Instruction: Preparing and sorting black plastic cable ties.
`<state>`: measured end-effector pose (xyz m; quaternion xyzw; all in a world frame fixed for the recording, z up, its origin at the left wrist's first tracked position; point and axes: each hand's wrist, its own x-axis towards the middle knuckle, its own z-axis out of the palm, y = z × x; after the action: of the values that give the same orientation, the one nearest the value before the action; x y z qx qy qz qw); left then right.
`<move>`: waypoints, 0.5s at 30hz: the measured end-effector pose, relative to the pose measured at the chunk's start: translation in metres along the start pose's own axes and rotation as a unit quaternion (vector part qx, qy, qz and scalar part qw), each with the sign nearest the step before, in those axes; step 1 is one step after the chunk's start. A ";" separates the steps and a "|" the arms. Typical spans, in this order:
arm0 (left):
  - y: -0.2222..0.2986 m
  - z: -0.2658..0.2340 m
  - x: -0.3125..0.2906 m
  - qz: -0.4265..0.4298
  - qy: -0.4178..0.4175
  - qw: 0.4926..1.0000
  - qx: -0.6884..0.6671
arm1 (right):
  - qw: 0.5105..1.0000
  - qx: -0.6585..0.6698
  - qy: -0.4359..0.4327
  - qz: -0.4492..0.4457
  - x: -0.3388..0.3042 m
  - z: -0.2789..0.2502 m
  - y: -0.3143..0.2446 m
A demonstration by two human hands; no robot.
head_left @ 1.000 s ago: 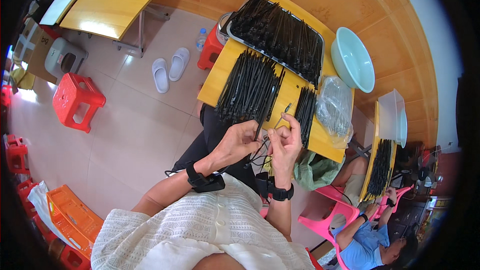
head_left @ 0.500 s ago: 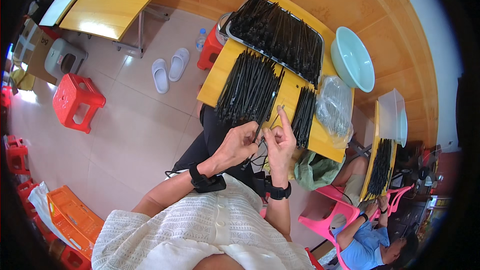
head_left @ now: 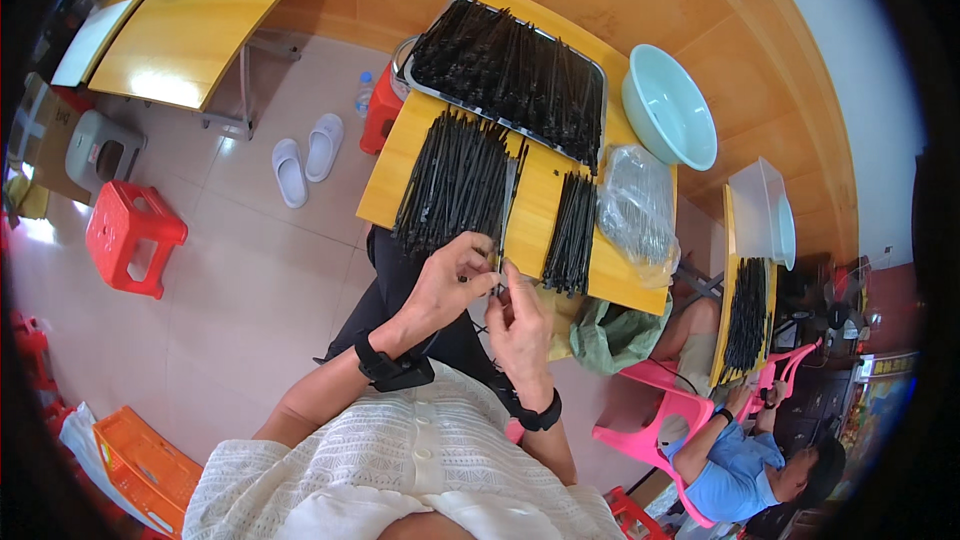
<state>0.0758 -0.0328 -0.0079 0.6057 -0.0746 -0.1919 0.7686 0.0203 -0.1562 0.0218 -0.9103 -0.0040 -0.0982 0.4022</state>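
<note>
My left hand (head_left: 447,278) and my right hand (head_left: 522,325) meet just past the near edge of the yellow table (head_left: 532,208). Between their closed fingertips they pinch a thin black strip (head_left: 501,252), which looks like a cable tie and points away from me. Beyond my left hand lies a broad pile of similar black strips (head_left: 452,180). A smaller bundle (head_left: 570,240) rests to the right of my fingers. The ends of the held strip are partly hidden by fingers and the pile.
Farther back sits a metal tray (head_left: 605,100) heaped with black strips. To its right are a pale green basin (head_left: 672,110) and a clear plastic bag (head_left: 637,195). A co-worker in blue (head_left: 735,470) handles strips at another table. A red stool (head_left: 135,235) stands left.
My right index finger, stretched out before, has bent in, and the right hand now meets the left at the strip. The whole view has shifted, so the table appears farther left.
</note>
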 end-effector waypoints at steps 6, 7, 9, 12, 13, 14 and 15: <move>-0.003 0.003 -0.004 0.001 0.005 1.000 0.028 | 0.986 -0.137 0.078 0.048 0.012 -0.032 0.036; -0.005 0.003 -0.004 -0.009 -0.001 0.999 0.035 | 0.987 -0.136 0.077 0.047 0.014 -0.035 0.046; -0.006 0.001 -0.004 -0.010 -0.025 0.999 0.043 | 0.977 -0.188 0.100 0.030 0.020 -0.039 0.060; -0.006 0.001 -0.006 -0.013 -0.046 0.997 0.056 | 0.973 -0.212 0.086 0.023 0.028 -0.040 0.069; -0.005 0.001 -0.007 -0.015 -0.043 0.997 0.062 | 0.971 -0.227 0.077 0.021 0.030 -0.039 0.072; -0.006 0.000 -0.008 -0.015 -0.040 0.997 0.063 | 0.971 -0.225 0.075 0.020 0.030 -0.040 0.073; -0.007 0.000 -0.008 -0.022 -0.041 0.997 0.062 | 0.966 -0.245 0.075 0.013 0.031 -0.040 0.074</move>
<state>0.0667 -0.0307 -0.0137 0.6452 -0.1047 -0.2290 0.7213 0.0502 -0.2375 -0.0002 -0.9711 0.0620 -0.1589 0.1671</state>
